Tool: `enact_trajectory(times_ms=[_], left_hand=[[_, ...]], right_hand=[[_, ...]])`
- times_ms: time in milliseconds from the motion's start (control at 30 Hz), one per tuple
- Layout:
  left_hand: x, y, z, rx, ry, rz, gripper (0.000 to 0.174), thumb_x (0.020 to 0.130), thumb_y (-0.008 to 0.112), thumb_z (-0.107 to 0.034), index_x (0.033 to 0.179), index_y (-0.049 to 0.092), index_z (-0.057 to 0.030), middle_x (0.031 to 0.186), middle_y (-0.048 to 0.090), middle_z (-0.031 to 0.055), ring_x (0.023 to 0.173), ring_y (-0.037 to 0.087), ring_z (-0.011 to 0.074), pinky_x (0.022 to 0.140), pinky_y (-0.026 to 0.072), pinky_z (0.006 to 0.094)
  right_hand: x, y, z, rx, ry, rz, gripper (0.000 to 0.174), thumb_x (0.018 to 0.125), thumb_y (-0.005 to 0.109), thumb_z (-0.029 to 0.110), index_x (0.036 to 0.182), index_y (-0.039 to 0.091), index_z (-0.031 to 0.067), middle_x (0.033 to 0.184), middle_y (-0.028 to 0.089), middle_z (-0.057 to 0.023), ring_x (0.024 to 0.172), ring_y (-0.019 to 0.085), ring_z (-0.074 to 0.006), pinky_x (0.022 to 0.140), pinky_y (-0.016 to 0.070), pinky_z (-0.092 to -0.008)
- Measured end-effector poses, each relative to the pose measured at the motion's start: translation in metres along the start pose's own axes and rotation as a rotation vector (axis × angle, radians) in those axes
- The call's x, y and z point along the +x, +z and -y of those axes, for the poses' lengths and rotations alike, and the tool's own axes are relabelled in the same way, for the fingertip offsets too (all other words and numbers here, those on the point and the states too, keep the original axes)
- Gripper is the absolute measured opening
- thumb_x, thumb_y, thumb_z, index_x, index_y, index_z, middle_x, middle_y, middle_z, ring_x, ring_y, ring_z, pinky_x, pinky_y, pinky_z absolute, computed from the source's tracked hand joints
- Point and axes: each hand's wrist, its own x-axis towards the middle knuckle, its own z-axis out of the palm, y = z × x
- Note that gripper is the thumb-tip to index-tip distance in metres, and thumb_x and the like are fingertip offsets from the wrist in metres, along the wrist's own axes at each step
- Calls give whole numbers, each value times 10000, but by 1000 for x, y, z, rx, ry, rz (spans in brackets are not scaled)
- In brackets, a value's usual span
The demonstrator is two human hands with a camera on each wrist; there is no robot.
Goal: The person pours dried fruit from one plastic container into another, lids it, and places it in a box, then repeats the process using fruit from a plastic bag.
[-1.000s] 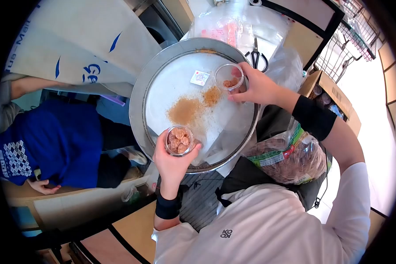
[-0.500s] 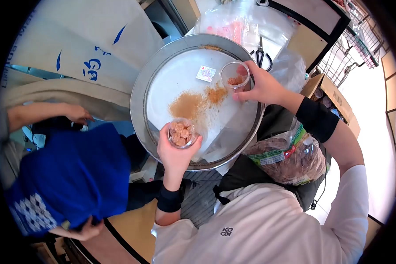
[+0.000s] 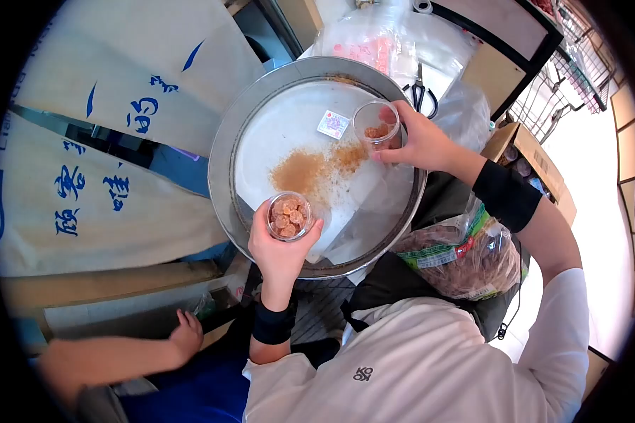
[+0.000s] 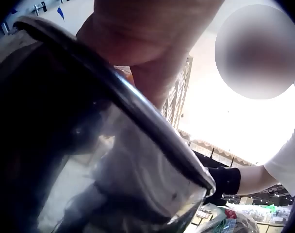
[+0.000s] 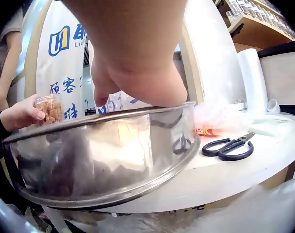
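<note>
My left hand (image 3: 281,255) grips a clear plastic jar (image 3: 289,216) filled with wrinkled, light-brown dried fruit pieces. In my right hand (image 3: 425,143) is a second clear jar (image 3: 365,113), held by its side, with a few similar pieces low inside. Both jars are over a round, high-walled metal pan (image 3: 223,166), the left one at its near edge and the right one at its right side. Brown powder (image 3: 298,173) lies scattered on the pan's white lining, beside a small printed square packet (image 3: 333,125). In the left wrist view the pan's wall hides the jar.
Black-handled scissors (image 3: 421,97) and clear plastic bags (image 3: 363,35) lie behind the pan. A large bag of brown goods (image 3: 466,257) and an open cardboard box (image 3: 536,158) stand at the right. White printed curtains (image 3: 85,204) hang at the left; another person's arm (image 3: 134,356) is at lower left.
The other person in blue has moved from the left towards the bottom of the view, and the curtain has fallen back. My hands keep hold of both jars over the pan, almost unmoved.
</note>
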Motion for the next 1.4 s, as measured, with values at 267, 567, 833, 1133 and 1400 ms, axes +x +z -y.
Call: enact_trajectory(times_ms=[267,567,833,1133,1400], left_hand=[[-1,3,-6,6,19,-38,745,616,965,-262,1204,601,15,1076,701,157,977,705,254,880,556,363],[-4,4,-7,-4,33,-41,732,635,970,-217,1219,604,30,1103,699,126,1011,676,191,913,546,340],[-7,8,-4,-129,-21,-31,749,634,972,-192,1235,590,40,1105,703,122,1009,687,188,900,556,338],[-8,1,-4,128,-17,-73,755,640,969,-230,1231,589,44,1096,714,151,983,704,212,891,561,354],[-16,5,-13,87,37,-59,754,646,965,-236,1239,589,39,1087,711,143,987,702,204,892,561,350]], right_hand=[[3,15,-13,-182,-126,-160,861,713,845,576,1245,521,-20,1126,651,-201,1125,619,-331,992,465,-409],[0,21,-11,-246,-110,-210,884,705,830,599,1237,523,-37,1105,656,-212,1084,629,-362,987,460,-424],[-2,22,-9,-272,-99,-213,883,708,821,597,1226,515,-49,1059,663,-214,1058,634,-359,962,472,-430],[2,22,-10,-262,-135,-229,904,700,830,596,1247,506,-46,1037,665,-190,1054,633,-348,959,469,-422],[0,20,-6,-248,-80,-188,893,704,825,603,1235,517,-46,1039,665,-194,1032,642,-350,957,470,-430]])
